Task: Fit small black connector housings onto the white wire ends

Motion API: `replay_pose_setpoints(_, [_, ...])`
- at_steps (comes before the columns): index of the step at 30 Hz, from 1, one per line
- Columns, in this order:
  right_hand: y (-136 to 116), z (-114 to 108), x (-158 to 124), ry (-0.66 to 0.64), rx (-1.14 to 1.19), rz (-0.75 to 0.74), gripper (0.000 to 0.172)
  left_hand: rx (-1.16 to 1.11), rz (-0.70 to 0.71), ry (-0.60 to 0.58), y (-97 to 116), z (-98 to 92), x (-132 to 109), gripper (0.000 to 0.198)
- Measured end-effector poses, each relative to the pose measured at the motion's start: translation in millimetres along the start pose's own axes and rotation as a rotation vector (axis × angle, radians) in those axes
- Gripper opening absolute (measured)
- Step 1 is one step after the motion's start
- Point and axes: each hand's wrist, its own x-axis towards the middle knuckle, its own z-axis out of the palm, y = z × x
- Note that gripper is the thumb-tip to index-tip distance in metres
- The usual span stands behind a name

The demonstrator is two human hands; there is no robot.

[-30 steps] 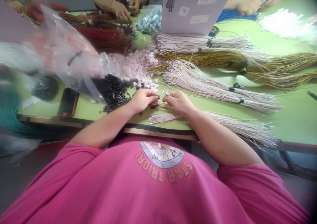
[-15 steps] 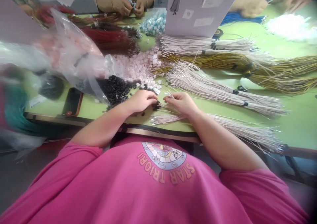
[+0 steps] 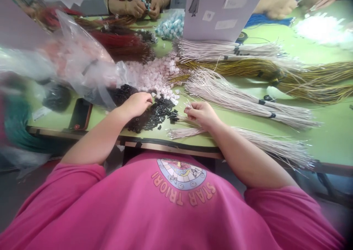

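My left hand [image 3: 137, 103] rests knuckles-up on a heap of small black plastic pieces [image 3: 154, 115], its fingers curled down into them. What the fingers pinch is hidden. My right hand [image 3: 200, 113] is closed on a few thin pale wires [image 3: 187, 105] whose bare ends stick up beside my fingers. A black piece sits at the wire ends just left of that hand. A loose bundle of the same pale wires [image 3: 264, 141] lies under my right forearm along the green table [image 3: 325, 132].
Pink plastic pieces [image 3: 154, 73] are heaped behind the black ones. Tied bundles of pale wires [image 3: 237, 99] and yellow wires [image 3: 275, 73] lie to the right. A clear plastic bag [image 3: 79, 66] and a phone [image 3: 80, 113] lie on the left. Other people's hands [image 3: 143, 7] work across the table.
My left hand has left the right hand and moved left and away onto the black heap. The right hand has stayed put with its wires.
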Motion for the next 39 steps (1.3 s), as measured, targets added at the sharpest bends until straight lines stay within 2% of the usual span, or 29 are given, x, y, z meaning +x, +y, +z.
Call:
replay_pose_setpoints(4, [-5,1,-3,0.020,-0.042,0.004,0.021,-0.314,0.087,0.017,39,3.0,-11,0.020])
replay_pose_setpoints(7, [-8,1,-4,0.017,-0.070,-0.015,0.024,-0.550,0.103,-0.003,59,14.9,-10,0.019])
replay_pose_setpoints(10, [-7,1,-4,0.014,-0.096,-0.027,0.025,-0.741,0.074,-0.021,65,28.9,-4,0.019])
replay_pose_setpoints(13, [-6,1,-4,0.011,-0.129,-0.027,0.025,-0.833,0.077,-0.025,64,37.2,0,0.019])
replay_pose_setpoints(26, [-13,4,-5,0.011,-0.192,0.023,0.022,-0.784,0.117,0.067,64,38.2,-2,0.017])
replay_pose_setpoints(30, [-12,4,-4,0.007,-0.204,0.034,0.022,-0.787,0.128,0.063,64,39.1,-2,0.017])
replay_pose_setpoints(39, [-9,4,-4,-0.065,-0.192,-0.021,0.022,-0.724,0.124,0.087,69,49.4,2,0.015])
